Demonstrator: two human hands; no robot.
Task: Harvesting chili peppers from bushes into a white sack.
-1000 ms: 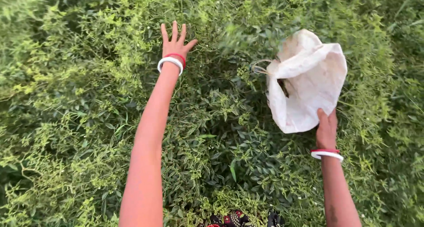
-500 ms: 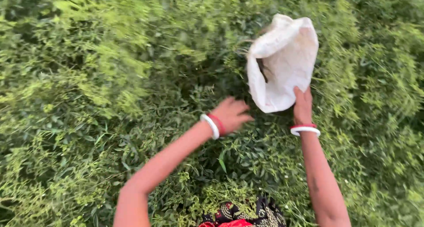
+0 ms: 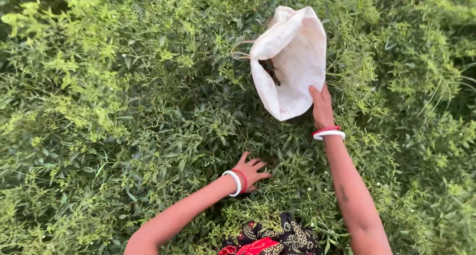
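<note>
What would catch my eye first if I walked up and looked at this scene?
Most striking is the white cloth bag, held open at upper right above the foliage by the right hand, which grips its lower edge. Below it, near the centre, the left hand spreads its fingers into the dense green leafy plants that fill the whole view. Both wrists wear red and white bangles.

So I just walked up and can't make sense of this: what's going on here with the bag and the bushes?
A person stands over dense green plants. Their right hand grips the lower edge of a white cloth bag, its mouth open with something dark inside. Their left hand, fingers spread, reaches down among the leaves close to their body.
</note>
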